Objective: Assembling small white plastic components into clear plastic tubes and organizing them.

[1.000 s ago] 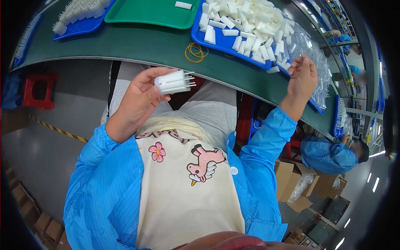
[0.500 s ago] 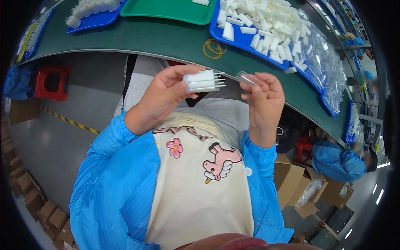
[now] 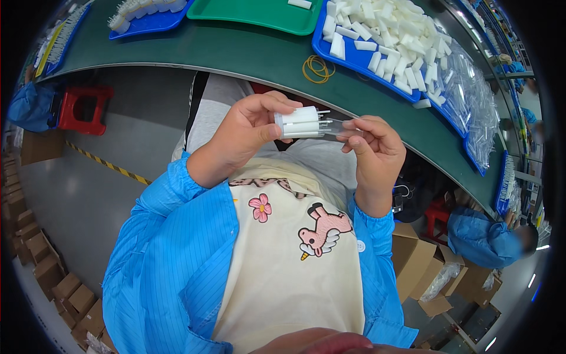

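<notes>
My left hand point(image 3: 244, 124) is closed round a bundle of white pieces point(image 3: 299, 124), held sideways above my lap near the table edge. Thin rods stick out of the bundle's right end, and clear plastic shows about its left end. Between the fingertips of my right hand point(image 3: 378, 150) is a clear plastic tube point(image 3: 335, 128). The tube's left end meets or overlaps the protruding rods; whether any rod is inside it I cannot tell.
Yellow rubber bands point(image 3: 318, 69) lie near the table's edge. Behind them, a blue tray point(image 3: 355, 64) holds loose white blocks, with many clear tubes point(image 3: 474, 100) to its right. A green tray point(image 3: 253, 25) is at the back. A red stool point(image 3: 85, 112) stands left; another person point(image 3: 483, 236) sits right.
My right hand has brought the clear tube leftward to the rod ends of the bundle, closing the gap. The whole view has shifted slightly, and my left hand keeps its grip.
</notes>
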The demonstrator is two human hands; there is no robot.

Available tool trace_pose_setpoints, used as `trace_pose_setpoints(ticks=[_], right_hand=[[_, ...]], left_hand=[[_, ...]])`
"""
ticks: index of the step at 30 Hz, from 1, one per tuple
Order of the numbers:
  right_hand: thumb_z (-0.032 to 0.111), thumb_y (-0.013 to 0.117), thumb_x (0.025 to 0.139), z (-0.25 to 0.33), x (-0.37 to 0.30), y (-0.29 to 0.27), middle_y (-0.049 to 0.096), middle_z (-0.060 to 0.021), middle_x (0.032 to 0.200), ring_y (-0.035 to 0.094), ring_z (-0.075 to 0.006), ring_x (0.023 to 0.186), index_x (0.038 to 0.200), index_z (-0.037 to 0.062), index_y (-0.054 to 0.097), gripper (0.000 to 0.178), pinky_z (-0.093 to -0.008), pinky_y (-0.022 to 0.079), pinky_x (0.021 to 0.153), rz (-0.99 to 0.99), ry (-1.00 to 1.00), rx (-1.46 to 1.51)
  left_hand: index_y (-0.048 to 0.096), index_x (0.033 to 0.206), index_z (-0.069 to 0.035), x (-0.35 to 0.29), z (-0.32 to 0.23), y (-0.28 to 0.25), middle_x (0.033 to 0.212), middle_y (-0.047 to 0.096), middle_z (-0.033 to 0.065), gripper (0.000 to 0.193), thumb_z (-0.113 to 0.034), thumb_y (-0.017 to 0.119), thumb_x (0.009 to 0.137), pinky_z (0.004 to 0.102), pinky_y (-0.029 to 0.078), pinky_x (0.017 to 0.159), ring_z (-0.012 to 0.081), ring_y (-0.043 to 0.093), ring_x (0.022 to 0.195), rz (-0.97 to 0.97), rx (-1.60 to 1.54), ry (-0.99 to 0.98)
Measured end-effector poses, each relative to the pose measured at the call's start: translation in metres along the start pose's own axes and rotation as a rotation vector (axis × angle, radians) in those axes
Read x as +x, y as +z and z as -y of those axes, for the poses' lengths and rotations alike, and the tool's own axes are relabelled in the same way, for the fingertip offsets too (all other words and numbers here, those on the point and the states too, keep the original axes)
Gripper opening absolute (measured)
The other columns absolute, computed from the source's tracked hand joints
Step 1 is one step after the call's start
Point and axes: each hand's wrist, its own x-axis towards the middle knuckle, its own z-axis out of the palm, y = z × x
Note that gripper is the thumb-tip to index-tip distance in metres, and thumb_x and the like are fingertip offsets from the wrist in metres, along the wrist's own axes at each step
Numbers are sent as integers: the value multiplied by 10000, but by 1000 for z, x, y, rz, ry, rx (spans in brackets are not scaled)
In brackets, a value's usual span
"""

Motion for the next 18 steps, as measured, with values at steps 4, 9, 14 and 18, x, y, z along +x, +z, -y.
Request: trace_pose_setpoints(ticks=[4,9,14,18], right_hand=[[-116,645,811,2,-1,3,640,-162,1029,698,-230,860,1033,-59,643,228,-265,573,647,3,23,-21],[-110,646,818,3,-3,10,642,-164,1028,697,-225,854,1044,-52,640,233,-264,571,660,45,-16,-37],[-109,651,819,-3,-5,9,638,-165,1025,695,-222,859,1052,-47,636,242,-265,571,670,22,-7,45],[-66,631,852,2,-5,11,642,-179,1019,688,-228,827,1069,-38,616,219,-277,556,637,38,-30,-93]], left_hand=[[647,1082,-97,0,2,-2,1211,556,89,384,-308,789,795,335,551,824,223,583,1101,39,6,4],[649,1075,-87,-1,3,-3,1189,558,86,375,-291,793,795,385,545,916,227,580,1117,23,-9,43],[672,1042,-64,1,2,-9,1141,572,86,314,-188,800,783,357,521,924,210,586,1097,44,6,77],[687,990,-86,-1,0,-6,1128,596,94,350,-289,837,748,361,514,935,206,590,1084,34,82,78]])
